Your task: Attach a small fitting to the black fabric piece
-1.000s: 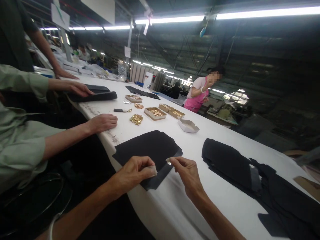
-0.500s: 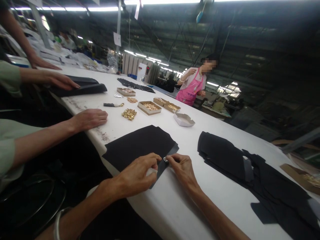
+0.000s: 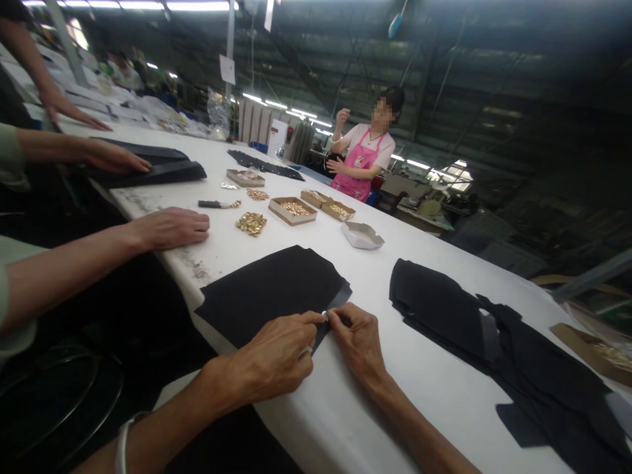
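place was pretty gloomy tbh. fluorescent tubes (image 3: 197, 6) glowed along the upper left, and more light strips (image 3: 276, 104) ran off toward the back. a dark ribbed surface (image 3: 513, 99), wall or roof, hard to say which, filled the upper right. a long white table (image 3: 375, 276) cut diagonally across, a metal pole (image 3: 230, 39) with a white paper sheet (image 3: 227, 69) on it rose behind, and tall beige panels (image 3: 255, 125) were lined up further back. couldn't tell if the bright patch (image 3: 459, 174) on the right was a window.

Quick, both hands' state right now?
Left hand: curled around a pale scrap, index finger extended to the small silver piece.
Right hand: thumb and finger pinched at that silver piece, over the black panel.
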### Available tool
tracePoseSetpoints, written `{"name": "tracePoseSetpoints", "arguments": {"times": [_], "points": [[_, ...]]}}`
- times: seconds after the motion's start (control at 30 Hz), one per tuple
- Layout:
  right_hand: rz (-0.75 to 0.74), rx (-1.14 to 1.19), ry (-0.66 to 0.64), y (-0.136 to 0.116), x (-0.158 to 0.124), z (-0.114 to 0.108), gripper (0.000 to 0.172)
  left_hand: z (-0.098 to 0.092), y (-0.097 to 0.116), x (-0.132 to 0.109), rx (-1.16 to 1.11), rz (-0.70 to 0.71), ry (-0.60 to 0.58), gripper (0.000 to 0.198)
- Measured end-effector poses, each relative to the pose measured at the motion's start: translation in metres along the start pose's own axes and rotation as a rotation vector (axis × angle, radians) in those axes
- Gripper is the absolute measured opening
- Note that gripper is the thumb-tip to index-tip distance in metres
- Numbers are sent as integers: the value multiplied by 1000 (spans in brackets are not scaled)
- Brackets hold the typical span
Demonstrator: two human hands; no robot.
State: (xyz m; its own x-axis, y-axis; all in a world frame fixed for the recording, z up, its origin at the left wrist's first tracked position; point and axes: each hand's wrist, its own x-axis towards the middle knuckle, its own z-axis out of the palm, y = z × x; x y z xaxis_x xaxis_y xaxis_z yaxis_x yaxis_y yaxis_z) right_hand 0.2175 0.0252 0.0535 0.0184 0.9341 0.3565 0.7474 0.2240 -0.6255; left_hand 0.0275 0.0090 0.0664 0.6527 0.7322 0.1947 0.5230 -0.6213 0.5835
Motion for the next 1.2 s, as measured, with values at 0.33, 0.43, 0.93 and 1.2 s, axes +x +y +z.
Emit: {"name": "tracePoseSetpoints", "arguments": {"times": [0.33,0.43,0.93,1.2], "points": [[-63,-57,-7,0,-1,-1,25,7,1,8,83,19,3,16],[-83,-75,-18,0,-2,-1,25,7,4,10,129,24,-7,16],[-163,-307,-66,5,4,3,19,10,4,13,168,55,-34,23],[-149,-316,-65,6,10,0,15,8,6,13,170,36,-47,21]]}}
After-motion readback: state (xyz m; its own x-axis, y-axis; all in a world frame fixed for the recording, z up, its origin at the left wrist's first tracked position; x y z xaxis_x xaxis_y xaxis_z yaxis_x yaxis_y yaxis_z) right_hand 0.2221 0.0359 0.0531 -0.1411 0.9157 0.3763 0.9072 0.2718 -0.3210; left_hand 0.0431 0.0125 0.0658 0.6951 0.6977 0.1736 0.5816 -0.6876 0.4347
